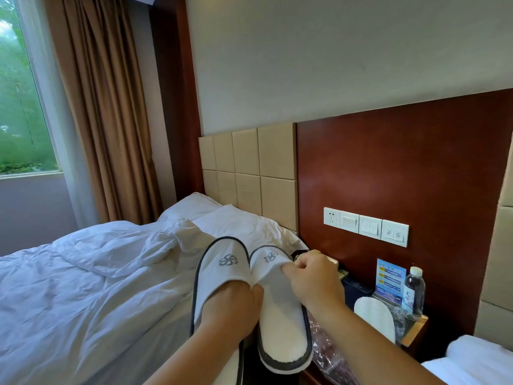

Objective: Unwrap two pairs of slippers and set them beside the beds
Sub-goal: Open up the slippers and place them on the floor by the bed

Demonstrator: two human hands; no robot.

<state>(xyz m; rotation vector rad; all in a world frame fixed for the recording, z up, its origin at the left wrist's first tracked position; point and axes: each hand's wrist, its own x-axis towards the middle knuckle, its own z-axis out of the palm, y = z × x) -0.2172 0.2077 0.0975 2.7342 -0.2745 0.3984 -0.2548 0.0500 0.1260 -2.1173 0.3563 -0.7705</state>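
I hold a pair of white slippers with dark trim and grey logos side by side in the air between the beds. My left hand (231, 307) is pushed inside the left slipper (222, 270), with its thumb against the right one. The upper of the right slipper (280, 323) is pinched by my right hand (313, 279). Another white slipper (374, 315) lies sole up on the nightstand (413, 332), on crumpled clear plastic wrap (324, 348).
The left bed (83, 287) has a rumpled white duvet and pillows. A corner of the right bed (477, 362) shows at lower right. A water bottle (414, 290) and a blue card stand on the nightstand, under wall switches (366, 226).
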